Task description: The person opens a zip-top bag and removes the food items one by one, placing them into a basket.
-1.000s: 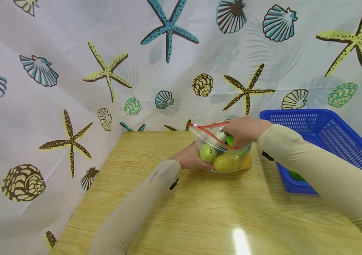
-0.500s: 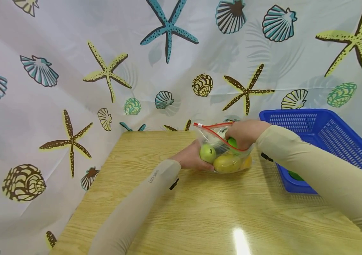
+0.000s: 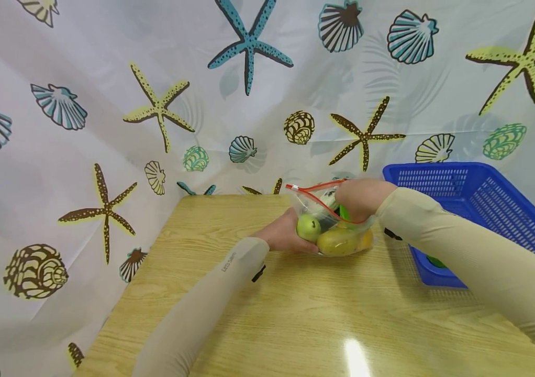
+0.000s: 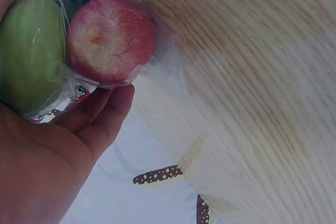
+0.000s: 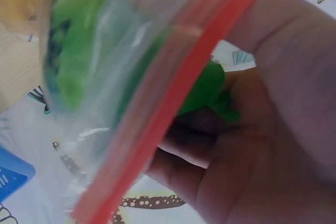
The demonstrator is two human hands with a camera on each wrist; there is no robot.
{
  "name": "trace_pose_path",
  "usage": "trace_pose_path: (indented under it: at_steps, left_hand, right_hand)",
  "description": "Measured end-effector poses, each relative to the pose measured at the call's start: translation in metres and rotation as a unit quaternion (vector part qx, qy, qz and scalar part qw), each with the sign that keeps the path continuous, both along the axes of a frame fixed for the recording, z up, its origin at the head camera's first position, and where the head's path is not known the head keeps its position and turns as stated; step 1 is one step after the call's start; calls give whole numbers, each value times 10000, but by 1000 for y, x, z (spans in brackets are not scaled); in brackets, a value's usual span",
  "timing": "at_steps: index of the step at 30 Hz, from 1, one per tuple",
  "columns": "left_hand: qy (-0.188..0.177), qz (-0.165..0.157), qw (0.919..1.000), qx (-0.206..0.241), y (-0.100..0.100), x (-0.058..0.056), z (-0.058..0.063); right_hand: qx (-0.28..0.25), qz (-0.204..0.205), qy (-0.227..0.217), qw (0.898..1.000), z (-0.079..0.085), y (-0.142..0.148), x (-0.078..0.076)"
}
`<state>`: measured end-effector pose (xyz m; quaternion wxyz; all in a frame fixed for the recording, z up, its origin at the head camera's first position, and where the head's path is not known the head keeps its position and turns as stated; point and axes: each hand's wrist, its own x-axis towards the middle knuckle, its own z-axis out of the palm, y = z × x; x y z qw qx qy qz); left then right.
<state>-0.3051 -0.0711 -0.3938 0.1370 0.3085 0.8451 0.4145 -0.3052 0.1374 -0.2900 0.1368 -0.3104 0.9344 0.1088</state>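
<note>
A clear zip bag [image 3: 296,201] with a red seal sits on the table, its mouth open. Through its plastic show a light green apple-like fruit [image 3: 308,228], a yellow mango-like fruit [image 3: 337,241], an orange fruit [image 3: 366,239] and, in the left wrist view, a red peach-like fruit [image 4: 111,39]. My left hand [image 3: 287,233] grips the bag's left side, fingertips under the red fruit. Reaching in through the mouth, my right hand [image 3: 361,196] holds a bright green vegetable with a stem [image 5: 202,90], partly hidden by the seal and fingers.
A blue plastic basket [image 3: 437,166] with slotted walls stands to the right, with a green item [image 3: 435,262] near its front corner. Wooden tabletop [image 3: 296,314] extends forward to a shell-patterned curtain [image 3: 267,120].
My right hand has moved slightly down into the bag with the green vegetable, which shows less now. The bag's mouth has shifted a little right; the left hand keeps its grip.
</note>
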Motion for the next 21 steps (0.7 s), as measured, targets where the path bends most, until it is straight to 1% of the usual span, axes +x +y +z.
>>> trace_pose_path:
  at_steps: [1,4,9,13,16,18,21]
  left_hand:
    - [14,-68,9999,87,0,4,5]
    - [91,-208,9995,231,0,5,6]
    - [97,-283,9992,246,-1,0,2]
    - [94,-324,9990,298,-1,-2,-1]
    - [85,-365,9987,359,-1,-4,-3]
    - [104,-413,9984,377,-1,-4,-4]
    - [194,-501,9978,394,-1,-6,-5]
  right_hand:
    - [-39,16,43,10000,0,1,0]
    - [-169,152,251,9994,0,5,-1]
    - [-404,456,573,9965,1,11,-3]
    - [-698,444,481,9954,4,13,-4]
    - [-1025,324,353,9936,8,15,-3]
    - [-1253,328,383,9908,13,18,-2]
    - [-1646,389,587,9838,25,25,-1]
